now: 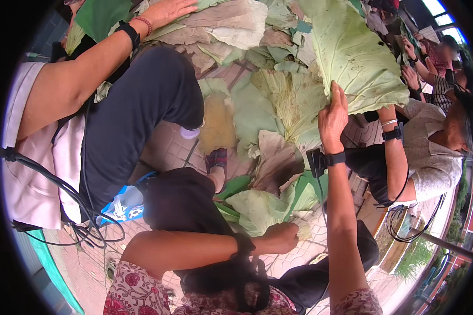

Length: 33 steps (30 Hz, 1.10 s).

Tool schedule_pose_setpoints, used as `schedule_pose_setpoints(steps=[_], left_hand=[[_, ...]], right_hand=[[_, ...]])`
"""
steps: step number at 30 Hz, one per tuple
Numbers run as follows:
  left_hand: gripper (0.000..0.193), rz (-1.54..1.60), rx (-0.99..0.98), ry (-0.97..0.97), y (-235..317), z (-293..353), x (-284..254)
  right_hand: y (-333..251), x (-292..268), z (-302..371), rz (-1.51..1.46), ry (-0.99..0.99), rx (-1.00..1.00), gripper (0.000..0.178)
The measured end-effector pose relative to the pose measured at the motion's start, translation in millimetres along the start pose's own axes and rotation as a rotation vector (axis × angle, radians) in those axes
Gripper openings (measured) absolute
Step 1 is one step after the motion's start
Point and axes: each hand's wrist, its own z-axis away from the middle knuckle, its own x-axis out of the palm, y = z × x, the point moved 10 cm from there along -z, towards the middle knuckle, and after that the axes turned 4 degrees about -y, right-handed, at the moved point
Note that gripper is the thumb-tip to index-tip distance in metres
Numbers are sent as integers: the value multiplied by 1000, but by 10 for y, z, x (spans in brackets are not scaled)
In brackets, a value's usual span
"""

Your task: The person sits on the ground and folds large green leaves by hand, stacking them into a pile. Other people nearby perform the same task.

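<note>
Right hand (332, 118) grasping big green leaf (355, 52), left hand (281, 237) clenched on folded leaf (260, 207), leaf pile (278, 100) on paved floor (168, 149)

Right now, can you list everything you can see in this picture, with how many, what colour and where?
large leaf: one, pale green, upper right, its edge gripped by the right hand
folded leaf: one, light green, lower centre, by the left hand
leaf pile: many, green and dried brown, spread over the paved ground in the centre and top
shoe: one, dark red plaid, centre, beside the leaves
blue bag: one, blue and white, lower left
co-worker at left: one, dark trousers, hand on the leaves at top
co-worker at right: one, grey top, seated
left hand: fingers closed, black wristband, lower centre
right hand: raised, black wristband, right of centre
</note>
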Motion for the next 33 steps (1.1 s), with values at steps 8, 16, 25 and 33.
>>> schedule_pose_setpoints(steps=[8, 16, 25, 33], left_hand=[[27, -49, -93, -74, -43, -4, 32], [25, -39, -78, -26, -70, 104, 12], [21, -152, -27, -78, -25, 25, 49], [19, -275, 77, -152, 105, 183, 274]], right_hand=[[1164, 2343, 1162, -74, -602, 95, 46], [766, 1965, 3111, -193, -653, 780, 38], [805, 2309, 3693, -1083, -610, 1418, 19], [-144, 788, 2608, -1284, -880, 945, 13]])
